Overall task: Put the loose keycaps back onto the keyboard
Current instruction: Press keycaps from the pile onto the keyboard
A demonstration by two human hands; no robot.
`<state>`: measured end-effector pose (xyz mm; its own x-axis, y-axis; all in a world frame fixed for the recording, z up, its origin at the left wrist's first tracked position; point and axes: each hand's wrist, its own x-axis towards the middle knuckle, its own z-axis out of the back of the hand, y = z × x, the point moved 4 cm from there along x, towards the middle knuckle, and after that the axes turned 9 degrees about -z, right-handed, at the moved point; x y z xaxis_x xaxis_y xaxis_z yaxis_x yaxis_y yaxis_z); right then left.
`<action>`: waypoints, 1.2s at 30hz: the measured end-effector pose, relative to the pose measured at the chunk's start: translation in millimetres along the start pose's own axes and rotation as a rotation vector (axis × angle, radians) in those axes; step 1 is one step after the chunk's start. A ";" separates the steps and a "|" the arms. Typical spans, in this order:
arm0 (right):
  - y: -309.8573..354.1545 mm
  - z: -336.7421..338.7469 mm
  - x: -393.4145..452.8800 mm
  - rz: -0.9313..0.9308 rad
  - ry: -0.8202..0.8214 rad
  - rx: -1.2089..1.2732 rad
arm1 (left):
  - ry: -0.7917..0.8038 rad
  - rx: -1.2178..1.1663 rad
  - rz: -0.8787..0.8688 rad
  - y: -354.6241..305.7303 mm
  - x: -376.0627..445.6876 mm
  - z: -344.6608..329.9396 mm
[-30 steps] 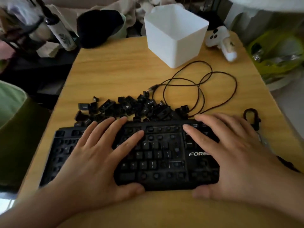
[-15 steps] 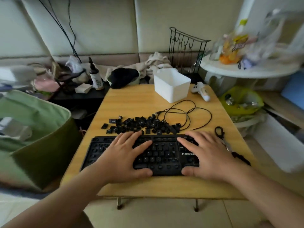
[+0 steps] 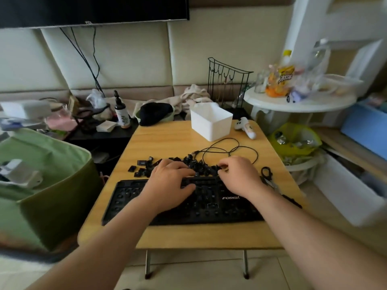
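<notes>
A black keyboard (image 3: 211, 208) lies along the near side of a small wooden table (image 3: 165, 137). Just behind it is a heap of loose black keycaps (image 3: 144, 167). My left hand (image 3: 169, 183) reaches over the keyboard's back edge; its fingertips rest on the heap and its thumb lies apart on the keyboard. My right hand (image 3: 238, 174) is at the right end of the heap, with its fingers curled and its thumb and forefinger pinched on a keycap. Many keyboard sockets look bare; both hands hide the middle rows.
A white square bin (image 3: 211, 121) stands at the table's back, with a coiled black cable (image 3: 228, 149) in front of it. Black-handled scissors (image 3: 267, 174) lie right of my right hand. A white controller (image 3: 245, 127) is at back right, and a green bin (image 3: 48, 185) beside the table's left.
The camera has pulled back and up. Both hands have left the keys and reached forward to the keycap heap, and the right hand's fingers have curled into a pinch.
</notes>
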<state>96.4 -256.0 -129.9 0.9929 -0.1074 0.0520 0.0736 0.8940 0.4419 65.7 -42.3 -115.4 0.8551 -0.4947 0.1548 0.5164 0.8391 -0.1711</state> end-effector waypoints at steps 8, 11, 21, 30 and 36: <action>24.5 -21.8 31.6 -0.048 0.125 -0.037 | -0.130 -0.140 0.028 29.9 27.0 -1.8; 33.1 -17.7 36.7 -0.104 0.177 -0.116 | -0.165 -0.188 -0.004 29.2 28.0 3.0; 41.9 5.1 16.1 -0.109 0.048 -0.036 | -0.224 -0.286 -0.068 21.7 15.3 0.5; -5.8 51.5 -44.3 -0.015 -0.103 0.387 | -0.211 -1.073 0.108 -51.9 51.3 -20.8; -46.4 76.2 -53.1 -0.008 0.043 0.594 | -0.064 -1.462 0.086 -94.3 70.3 -34.6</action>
<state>33.2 -324.9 -84.9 0.9963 -0.0842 0.0162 0.0278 0.4959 0.8680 78.8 -164.0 -122.0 0.9018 -0.4127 0.1284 0.0833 -0.1256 -0.9886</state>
